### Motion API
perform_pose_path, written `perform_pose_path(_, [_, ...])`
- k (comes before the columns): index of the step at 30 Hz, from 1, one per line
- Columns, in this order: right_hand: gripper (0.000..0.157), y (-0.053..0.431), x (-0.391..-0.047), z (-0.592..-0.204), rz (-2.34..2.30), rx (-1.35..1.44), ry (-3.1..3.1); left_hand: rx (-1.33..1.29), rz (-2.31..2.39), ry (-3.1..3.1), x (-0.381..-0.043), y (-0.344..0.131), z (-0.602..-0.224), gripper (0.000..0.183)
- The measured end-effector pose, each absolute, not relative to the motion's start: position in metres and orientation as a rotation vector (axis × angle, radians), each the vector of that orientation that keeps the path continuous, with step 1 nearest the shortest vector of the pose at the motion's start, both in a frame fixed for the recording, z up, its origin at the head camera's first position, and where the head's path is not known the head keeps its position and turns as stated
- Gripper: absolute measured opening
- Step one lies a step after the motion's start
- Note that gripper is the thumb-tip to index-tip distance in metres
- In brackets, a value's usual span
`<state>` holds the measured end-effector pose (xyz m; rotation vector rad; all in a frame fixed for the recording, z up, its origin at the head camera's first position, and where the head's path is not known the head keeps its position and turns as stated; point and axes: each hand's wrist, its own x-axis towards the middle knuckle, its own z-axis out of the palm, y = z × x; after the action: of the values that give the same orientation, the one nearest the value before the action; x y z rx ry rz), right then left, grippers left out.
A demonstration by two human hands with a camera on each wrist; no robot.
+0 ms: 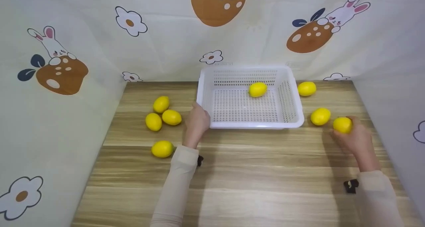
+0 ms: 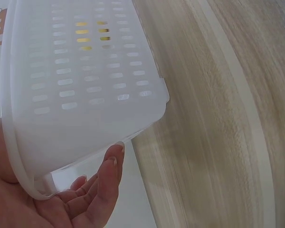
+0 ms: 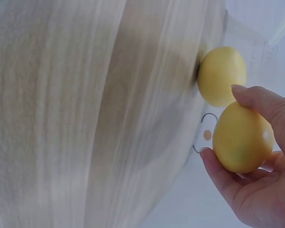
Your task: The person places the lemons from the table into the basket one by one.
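A white perforated plastic basket [image 1: 245, 124] stands at the back of the wooden table, with one yellow lemon [image 1: 258, 89] inside. My left hand [image 1: 197, 120] grips the basket's left rim near the front corner. In the left wrist view, the fingers [image 2: 107, 185] curl under that rim, and the thumb lies on its other side. To the right of the basket, my right hand [image 1: 357, 137] holds a lemon [image 3: 242, 137] between thumb and fingers. Just left of it, another lemon [image 1: 320, 116] rests on the table.
Several lemons [image 1: 161, 104] lie on the table left of the basket, one of them nearer the front [image 1: 162, 149]. Another lemon [image 1: 307, 88] sits beside the basket's right wall. Printed cloth walls [image 1: 166, 54] enclose the table [image 1: 252, 180] at the back and sides.
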<state>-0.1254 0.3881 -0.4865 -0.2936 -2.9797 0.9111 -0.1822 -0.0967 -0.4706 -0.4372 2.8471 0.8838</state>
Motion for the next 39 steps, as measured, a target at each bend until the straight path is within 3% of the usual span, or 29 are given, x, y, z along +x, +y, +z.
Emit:
perform_pose_path(25, [0.069, 0.372, -0.124, -0.463, 0.806, -0.101, -2.932, -0.423, 0.916, 2.843, -0.180, -0.099, -0.472, 0.055])
perform_pose_path(39, [0.072, 0.362, -0.125, -0.451, 0.794, -0.074, -2.936, -0.405, 0.882, 2.866, -0.183, -0.098, -0.471, 0.047])
